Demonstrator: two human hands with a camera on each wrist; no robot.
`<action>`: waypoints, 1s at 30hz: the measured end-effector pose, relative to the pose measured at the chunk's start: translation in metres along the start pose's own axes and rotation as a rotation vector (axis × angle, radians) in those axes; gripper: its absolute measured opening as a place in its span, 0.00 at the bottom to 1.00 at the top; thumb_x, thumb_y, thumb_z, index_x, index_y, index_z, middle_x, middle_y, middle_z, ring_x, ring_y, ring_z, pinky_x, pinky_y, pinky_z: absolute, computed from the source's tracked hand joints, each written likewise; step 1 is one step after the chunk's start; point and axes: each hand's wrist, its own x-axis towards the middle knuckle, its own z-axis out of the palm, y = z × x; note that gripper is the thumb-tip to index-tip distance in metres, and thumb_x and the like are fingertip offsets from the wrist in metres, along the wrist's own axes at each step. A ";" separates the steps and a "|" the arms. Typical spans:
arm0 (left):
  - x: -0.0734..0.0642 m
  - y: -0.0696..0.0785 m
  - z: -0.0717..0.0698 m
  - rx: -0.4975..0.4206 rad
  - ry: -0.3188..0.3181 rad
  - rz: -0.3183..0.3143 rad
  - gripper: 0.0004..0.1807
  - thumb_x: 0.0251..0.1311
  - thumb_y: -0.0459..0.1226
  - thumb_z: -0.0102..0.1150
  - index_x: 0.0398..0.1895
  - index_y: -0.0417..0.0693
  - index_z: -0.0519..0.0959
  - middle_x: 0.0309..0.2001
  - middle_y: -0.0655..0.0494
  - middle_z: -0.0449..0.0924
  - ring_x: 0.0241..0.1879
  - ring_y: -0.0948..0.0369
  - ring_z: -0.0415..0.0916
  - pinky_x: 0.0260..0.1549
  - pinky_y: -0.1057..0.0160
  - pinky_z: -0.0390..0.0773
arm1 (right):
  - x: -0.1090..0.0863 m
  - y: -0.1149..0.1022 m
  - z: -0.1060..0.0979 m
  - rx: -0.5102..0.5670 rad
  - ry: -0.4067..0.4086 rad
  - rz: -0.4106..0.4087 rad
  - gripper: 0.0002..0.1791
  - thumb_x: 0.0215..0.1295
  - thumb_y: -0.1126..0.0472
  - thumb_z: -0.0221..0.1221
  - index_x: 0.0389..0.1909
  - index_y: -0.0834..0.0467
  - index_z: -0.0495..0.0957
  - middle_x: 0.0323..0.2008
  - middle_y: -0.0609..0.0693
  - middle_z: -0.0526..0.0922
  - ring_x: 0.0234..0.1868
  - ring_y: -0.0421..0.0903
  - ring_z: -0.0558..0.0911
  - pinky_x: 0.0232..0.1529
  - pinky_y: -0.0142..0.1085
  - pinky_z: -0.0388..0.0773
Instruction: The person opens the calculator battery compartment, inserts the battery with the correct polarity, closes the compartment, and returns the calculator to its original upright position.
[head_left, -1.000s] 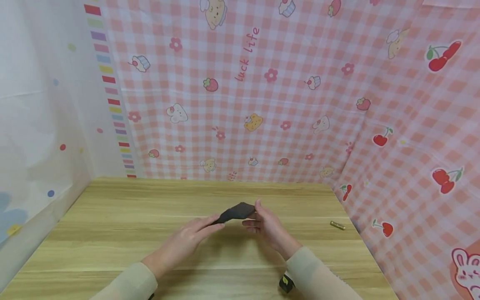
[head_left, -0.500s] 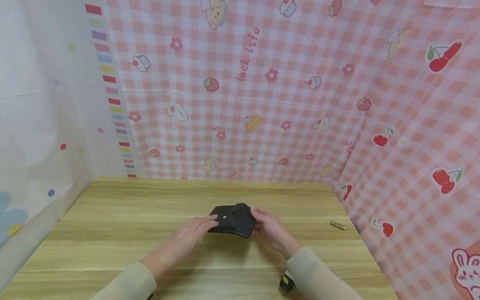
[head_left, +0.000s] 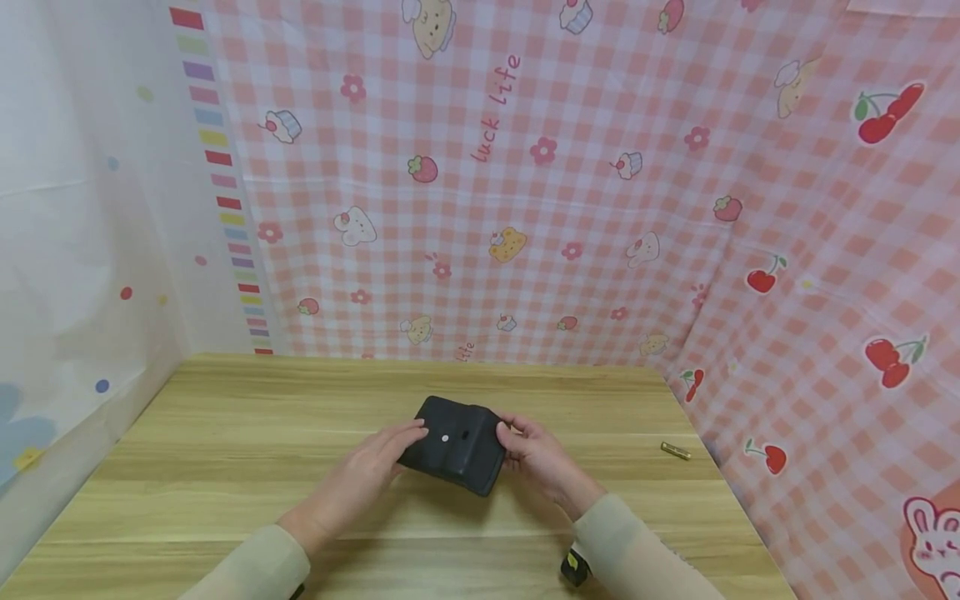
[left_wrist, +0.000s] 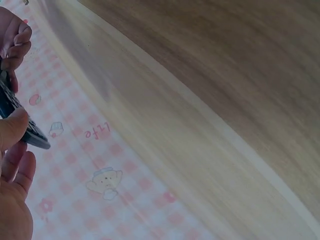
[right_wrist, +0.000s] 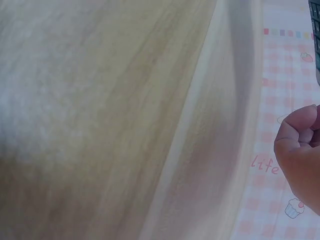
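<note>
Both hands hold a black calculator (head_left: 450, 442) above the table, its back with a small white dot and a dark hole facing the head camera. My left hand (head_left: 360, 475) pinches its left end, fingers on the back. At the right end my right hand (head_left: 543, 458) grips the thicker, raised part with the thumb on top. In the left wrist view the left hand (left_wrist: 15, 200) pinches the calculator (left_wrist: 35, 137) at its edge. Rows of keys show on the calculator (right_wrist: 316, 30) in the right wrist view, above the right hand (right_wrist: 300, 155).
A gold battery (head_left: 676, 451) lies on the wooden table (head_left: 262, 425) at the right. A black and yellow object (head_left: 574, 567) sits by the right sleeve, partly hidden. Patterned cloth (head_left: 480, 208) hangs behind the table and along its right side.
The calculator has turned from nearly edge-on to showing its back to the head camera. Both hands have kept hold of it, the left shifting slightly left.
</note>
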 end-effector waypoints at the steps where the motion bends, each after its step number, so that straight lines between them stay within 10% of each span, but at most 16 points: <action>1: 0.000 0.000 0.000 -0.006 -0.002 -0.016 0.43 0.47 0.22 0.81 0.69 0.43 0.75 0.69 0.45 0.80 0.64 0.47 0.83 0.59 0.51 0.86 | 0.000 0.000 0.000 -0.005 0.003 0.001 0.29 0.85 0.54 0.53 0.78 0.64 0.65 0.42 0.39 0.88 0.39 0.35 0.85 0.44 0.31 0.82; 14: -0.001 -0.011 -0.003 0.024 -0.125 -0.128 0.55 0.40 0.38 0.90 0.76 0.42 0.71 0.73 0.45 0.77 0.70 0.44 0.76 0.71 0.39 0.75 | -0.002 -0.001 0.000 -0.134 0.000 0.007 0.25 0.81 0.54 0.58 0.74 0.56 0.73 0.40 0.38 0.90 0.39 0.35 0.83 0.47 0.33 0.76; 30: 0.009 -0.008 -0.007 0.044 -0.364 -0.084 0.60 0.46 0.51 0.88 0.82 0.55 0.62 0.85 0.49 0.58 0.85 0.37 0.52 0.81 0.32 0.54 | -0.004 -0.002 0.001 -0.212 -0.055 0.006 0.25 0.83 0.54 0.57 0.75 0.58 0.73 0.49 0.47 0.91 0.45 0.39 0.88 0.54 0.38 0.81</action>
